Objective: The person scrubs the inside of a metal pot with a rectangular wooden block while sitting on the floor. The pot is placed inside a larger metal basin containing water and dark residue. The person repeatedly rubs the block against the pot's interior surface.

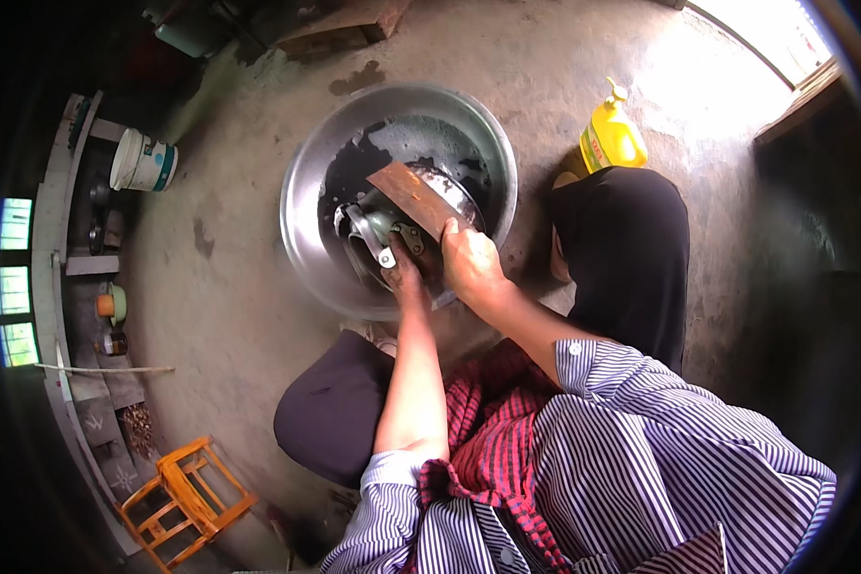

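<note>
A wide metal basin (308, 251) sits on the floor before me, with dark, sudsy water (355, 168) inside. A dark-bottomed metal pot (430, 190) lies tilted in it, with riveted handle fittings (412, 238) on its side. My left hand (404, 271) grips the pot beside a loop handle (364, 233); most of its fingers are hidden. In my right hand (471, 260) is a flat, rusty metal blade (417, 192), slanting up and leftward over the pot. The fist covers the blade's near end.
Right of the basin stands a yellow pump bottle (617, 136), close by my right knee (620, 251). A white bucket (140, 161) is at the left, near low shelving. An orange wooden chair (186, 495) stands lower left; a wooden block (351, 29) lies beyond the basin.
</note>
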`<action>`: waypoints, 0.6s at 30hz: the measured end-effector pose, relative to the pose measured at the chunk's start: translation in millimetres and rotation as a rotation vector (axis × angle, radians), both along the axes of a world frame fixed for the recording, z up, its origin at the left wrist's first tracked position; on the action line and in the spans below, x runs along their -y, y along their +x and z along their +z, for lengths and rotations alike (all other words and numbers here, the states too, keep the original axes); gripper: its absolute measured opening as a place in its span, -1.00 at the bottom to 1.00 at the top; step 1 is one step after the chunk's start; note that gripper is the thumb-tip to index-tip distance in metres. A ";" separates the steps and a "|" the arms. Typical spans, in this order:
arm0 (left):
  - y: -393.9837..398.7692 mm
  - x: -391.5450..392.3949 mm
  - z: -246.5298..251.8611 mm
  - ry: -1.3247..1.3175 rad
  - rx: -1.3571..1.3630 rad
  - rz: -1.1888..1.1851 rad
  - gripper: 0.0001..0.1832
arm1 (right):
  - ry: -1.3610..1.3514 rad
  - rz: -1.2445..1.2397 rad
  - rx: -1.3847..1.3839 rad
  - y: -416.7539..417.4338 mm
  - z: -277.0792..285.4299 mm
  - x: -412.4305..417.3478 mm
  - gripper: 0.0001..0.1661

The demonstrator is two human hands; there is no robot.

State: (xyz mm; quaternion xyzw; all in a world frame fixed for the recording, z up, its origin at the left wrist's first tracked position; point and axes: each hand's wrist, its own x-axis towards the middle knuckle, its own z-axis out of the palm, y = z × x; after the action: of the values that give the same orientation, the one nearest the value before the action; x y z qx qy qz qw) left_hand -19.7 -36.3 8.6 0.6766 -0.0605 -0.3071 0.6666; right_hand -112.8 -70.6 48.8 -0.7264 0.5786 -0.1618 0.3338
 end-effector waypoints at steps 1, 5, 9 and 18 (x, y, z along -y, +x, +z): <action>1.4 -3.6 1.2 0.036 0.011 -0.048 -0.36 | 0.008 0.021 0.005 -1.6 4.5 -1.5 -0.41; -2.0 -1.2 2.2 0.065 0.022 -0.197 -0.36 | -0.137 0.026 -0.041 -7.2 -13.9 24.4 -0.81; 6.0 -2.2 -4.4 0.095 0.081 -0.145 -0.34 | -0.118 0.061 -0.017 -4.5 -8.7 12.7 -0.82; -3.3 -0.2 -8.8 0.049 0.121 -0.058 -0.35 | 0.022 -0.066 0.088 -5.3 -6.0 21.1 -0.40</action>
State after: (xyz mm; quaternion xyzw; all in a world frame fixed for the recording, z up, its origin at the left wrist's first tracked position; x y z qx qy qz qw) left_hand -23.0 -36.1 -0.2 0.7079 -0.1131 -0.2862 0.6358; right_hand -118.1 -91.7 42.9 -0.6952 0.5888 -0.1982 0.3616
